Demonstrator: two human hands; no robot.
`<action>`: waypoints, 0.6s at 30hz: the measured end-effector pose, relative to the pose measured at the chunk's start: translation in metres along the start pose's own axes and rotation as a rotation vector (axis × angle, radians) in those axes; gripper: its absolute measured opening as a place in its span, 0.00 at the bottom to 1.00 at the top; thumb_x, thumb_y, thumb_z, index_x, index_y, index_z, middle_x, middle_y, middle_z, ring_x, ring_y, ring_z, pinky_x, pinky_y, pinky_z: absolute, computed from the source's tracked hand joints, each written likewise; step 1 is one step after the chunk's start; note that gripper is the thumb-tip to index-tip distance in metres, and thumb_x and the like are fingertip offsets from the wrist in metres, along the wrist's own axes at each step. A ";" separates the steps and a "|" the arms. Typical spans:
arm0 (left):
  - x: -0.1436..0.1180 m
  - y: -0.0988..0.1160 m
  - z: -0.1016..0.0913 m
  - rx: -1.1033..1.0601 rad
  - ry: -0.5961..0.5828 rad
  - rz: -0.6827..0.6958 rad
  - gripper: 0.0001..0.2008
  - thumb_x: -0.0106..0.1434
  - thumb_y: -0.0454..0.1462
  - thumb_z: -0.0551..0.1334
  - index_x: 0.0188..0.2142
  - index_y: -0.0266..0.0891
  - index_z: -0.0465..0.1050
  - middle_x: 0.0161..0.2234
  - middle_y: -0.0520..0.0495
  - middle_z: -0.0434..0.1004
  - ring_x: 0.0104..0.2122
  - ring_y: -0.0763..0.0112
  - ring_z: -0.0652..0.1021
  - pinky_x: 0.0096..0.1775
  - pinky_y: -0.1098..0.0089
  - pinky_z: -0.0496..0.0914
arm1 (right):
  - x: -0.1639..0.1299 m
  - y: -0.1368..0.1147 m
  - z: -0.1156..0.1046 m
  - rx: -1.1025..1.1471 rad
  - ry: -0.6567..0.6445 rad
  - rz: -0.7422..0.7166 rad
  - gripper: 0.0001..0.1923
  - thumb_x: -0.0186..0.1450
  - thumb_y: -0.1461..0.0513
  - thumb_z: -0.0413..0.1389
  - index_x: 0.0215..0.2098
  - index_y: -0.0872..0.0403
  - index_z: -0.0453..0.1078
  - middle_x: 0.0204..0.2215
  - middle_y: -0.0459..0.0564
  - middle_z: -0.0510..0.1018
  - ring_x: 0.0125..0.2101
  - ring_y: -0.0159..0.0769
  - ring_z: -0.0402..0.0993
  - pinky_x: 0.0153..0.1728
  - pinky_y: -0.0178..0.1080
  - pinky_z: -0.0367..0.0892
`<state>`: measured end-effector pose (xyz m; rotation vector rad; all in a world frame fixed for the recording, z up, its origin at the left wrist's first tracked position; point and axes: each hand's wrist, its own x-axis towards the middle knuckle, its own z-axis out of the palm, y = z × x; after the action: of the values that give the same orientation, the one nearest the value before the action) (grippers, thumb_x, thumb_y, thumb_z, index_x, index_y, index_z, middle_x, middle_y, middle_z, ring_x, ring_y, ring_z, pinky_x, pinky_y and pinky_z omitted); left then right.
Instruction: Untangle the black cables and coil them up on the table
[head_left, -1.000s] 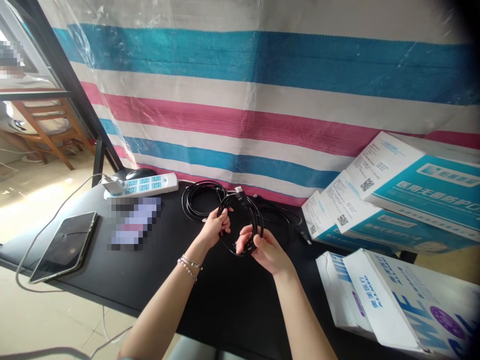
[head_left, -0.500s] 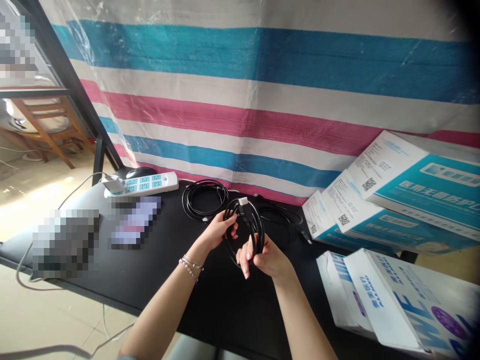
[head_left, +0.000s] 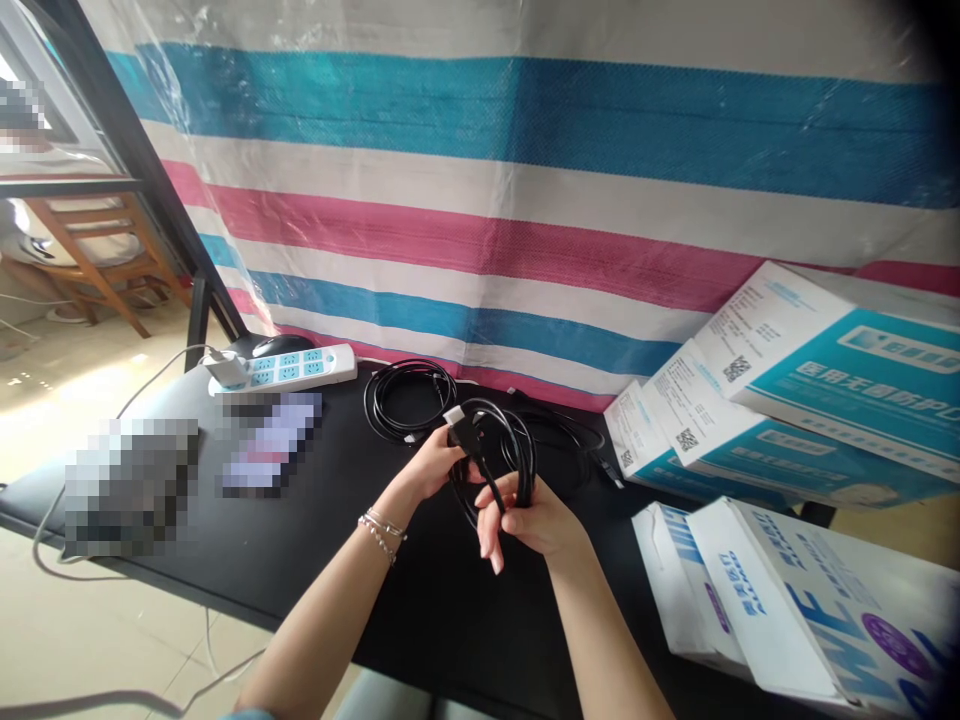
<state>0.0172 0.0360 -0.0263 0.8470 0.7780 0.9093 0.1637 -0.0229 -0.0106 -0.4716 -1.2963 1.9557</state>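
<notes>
Both hands hold one coiled black cable (head_left: 501, 450) above the table (head_left: 420, 620): left hand (head_left: 433, 467) pinches its plug end, right hand (head_left: 529, 518) grips the loops.

Perhaps makeshift workroom, striped tarp (head_left: 525, 200), stacked cartons (head_left: 817, 390)

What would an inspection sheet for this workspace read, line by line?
Surface: black table, matte.
Job's things: coiled black cable held above the table, its silver plug at the top.
Clutter: white power strip, black mouse, stacked blue-and-white boxes.
Hands: left hand pinches the cable near the plug; right hand grips the coil.
Cables: second black coil lies behind; white cord hangs off the table edge.
Surroundings: striped tarp, wooden chair.
</notes>
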 end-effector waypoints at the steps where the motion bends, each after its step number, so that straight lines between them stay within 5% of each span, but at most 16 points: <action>1: -0.001 0.001 -0.003 -0.010 -0.022 -0.018 0.16 0.51 0.35 0.66 0.37 0.36 0.63 0.22 0.52 0.72 0.18 0.73 0.74 0.23 0.71 0.69 | 0.000 -0.001 0.000 0.007 0.013 -0.018 0.19 0.50 0.52 0.64 0.35 0.56 0.73 0.20 0.50 0.80 0.15 0.37 0.74 0.18 0.36 0.66; 8: -0.004 0.007 -0.022 -0.073 -0.273 -0.032 0.28 0.50 0.31 0.68 0.49 0.38 0.60 0.39 0.38 0.77 0.33 0.62 0.79 0.31 0.67 0.73 | -0.006 -0.011 -0.001 -0.041 0.144 -0.035 0.23 0.47 0.50 0.65 0.35 0.55 0.71 0.17 0.49 0.78 0.13 0.37 0.73 0.17 0.37 0.66; 18: -0.011 0.017 -0.016 -0.006 -0.373 -0.021 0.41 0.50 0.33 0.68 0.58 0.45 0.47 0.41 0.39 0.76 0.33 0.59 0.80 0.30 0.68 0.73 | -0.011 -0.012 -0.010 -0.006 0.165 -0.230 0.17 0.54 0.53 0.62 0.38 0.52 0.71 0.17 0.44 0.77 0.13 0.33 0.72 0.20 0.37 0.64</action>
<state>-0.0067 0.0363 -0.0167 0.9668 0.4581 0.7060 0.1814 -0.0221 -0.0052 -0.4555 -1.1954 1.6871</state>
